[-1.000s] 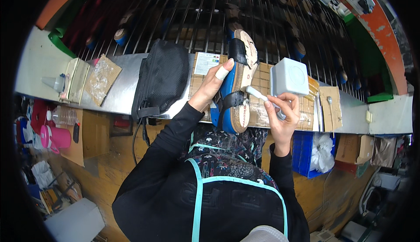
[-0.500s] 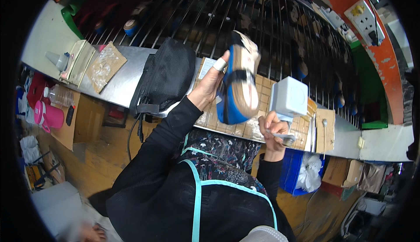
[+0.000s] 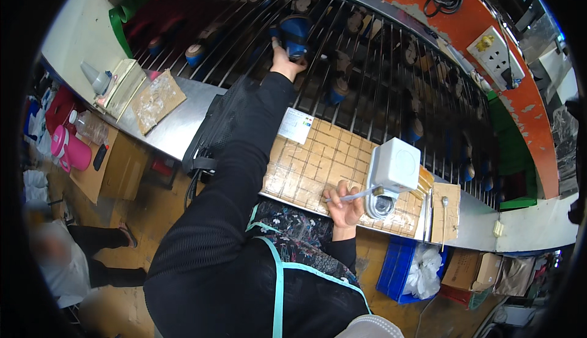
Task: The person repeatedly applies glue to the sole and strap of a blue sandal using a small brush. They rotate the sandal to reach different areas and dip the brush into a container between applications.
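Note:
My left arm stretches far forward over a rack of metal bars [image 3: 318, 87]. At its end my left hand [image 3: 286, 64] is closed around a blue shoe [image 3: 295, 32], held over the bars; whether the shoe touches them I cannot tell. Close to my body, my right hand [image 3: 344, 209] pinches the handle of a small brush [image 3: 361, 195]. The brush head lies by the mouth of a white dispenser [image 3: 396, 164] with a boxy top and a round cup. Under both is a board covered in grid-marked brown cardboard [image 3: 318, 161].
Several shoes, one a blue-toed shoe [image 3: 195, 54], sit on the bars. A black mesh bag [image 3: 214, 124] is partly behind my left arm. To the right lies a cardboard piece with a thin stick [image 3: 444, 216]; a blue crate [image 3: 394, 271] stands below. Another person [image 3: 67, 258] is at lower left.
My left hand has carried the shoe from above the board forward onto the rack area. My right hand has shifted left and slightly down with the brush. A person has come into view at lower left.

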A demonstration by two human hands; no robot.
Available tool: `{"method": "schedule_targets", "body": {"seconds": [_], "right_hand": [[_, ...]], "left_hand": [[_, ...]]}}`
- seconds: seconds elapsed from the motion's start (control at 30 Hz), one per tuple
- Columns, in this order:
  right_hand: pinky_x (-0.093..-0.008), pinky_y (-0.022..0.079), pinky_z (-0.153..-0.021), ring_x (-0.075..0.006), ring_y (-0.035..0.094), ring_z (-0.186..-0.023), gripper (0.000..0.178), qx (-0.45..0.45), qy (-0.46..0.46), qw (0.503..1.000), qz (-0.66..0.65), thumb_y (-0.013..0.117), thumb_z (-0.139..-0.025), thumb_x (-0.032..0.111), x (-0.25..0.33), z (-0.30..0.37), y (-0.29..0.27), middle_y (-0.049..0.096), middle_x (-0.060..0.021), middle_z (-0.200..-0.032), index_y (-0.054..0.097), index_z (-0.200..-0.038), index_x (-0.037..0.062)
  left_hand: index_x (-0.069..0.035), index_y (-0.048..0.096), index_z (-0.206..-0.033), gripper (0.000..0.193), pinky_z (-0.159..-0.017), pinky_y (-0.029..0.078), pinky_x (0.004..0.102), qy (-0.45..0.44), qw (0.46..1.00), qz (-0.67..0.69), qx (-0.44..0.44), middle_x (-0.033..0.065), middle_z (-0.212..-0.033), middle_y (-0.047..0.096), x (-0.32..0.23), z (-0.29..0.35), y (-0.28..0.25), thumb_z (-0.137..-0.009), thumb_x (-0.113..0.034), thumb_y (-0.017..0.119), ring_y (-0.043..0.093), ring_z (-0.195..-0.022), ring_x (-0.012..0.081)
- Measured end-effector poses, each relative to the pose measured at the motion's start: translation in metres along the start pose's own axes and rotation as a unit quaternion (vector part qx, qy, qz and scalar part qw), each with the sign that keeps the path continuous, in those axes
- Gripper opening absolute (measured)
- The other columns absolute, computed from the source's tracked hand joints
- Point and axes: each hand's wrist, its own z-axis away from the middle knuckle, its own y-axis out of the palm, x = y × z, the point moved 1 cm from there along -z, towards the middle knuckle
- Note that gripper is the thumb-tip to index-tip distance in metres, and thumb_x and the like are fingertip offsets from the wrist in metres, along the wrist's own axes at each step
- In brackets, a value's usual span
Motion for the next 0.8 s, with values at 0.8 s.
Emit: {"method": "schedule_targets", "body": {"seconds": [0.8], "right_hand": [[-0.0279, 0.035, -0.063, -0.0111, 0.040, -0.059, 0.035, -0.161, 0.072, 0.976, 0.128, 0.039, -0.102, 0.038, 0.015, -0.049, 0.023, 0.051, -0.0050, -0.083, 0.057, -0.093, 0.0086]], "left_hand": [[-0.013, 0.046, -0.132, 0.045, -0.085, 0.046, 0.0365, 0.026, 0.973, -0.179, 0.144, 0.0134, -0.125, 0.058, 0.104, 0.132, -0.056, -0.095, -0.038, 0.050, 0.059, -0.114, 0.0290]]}}
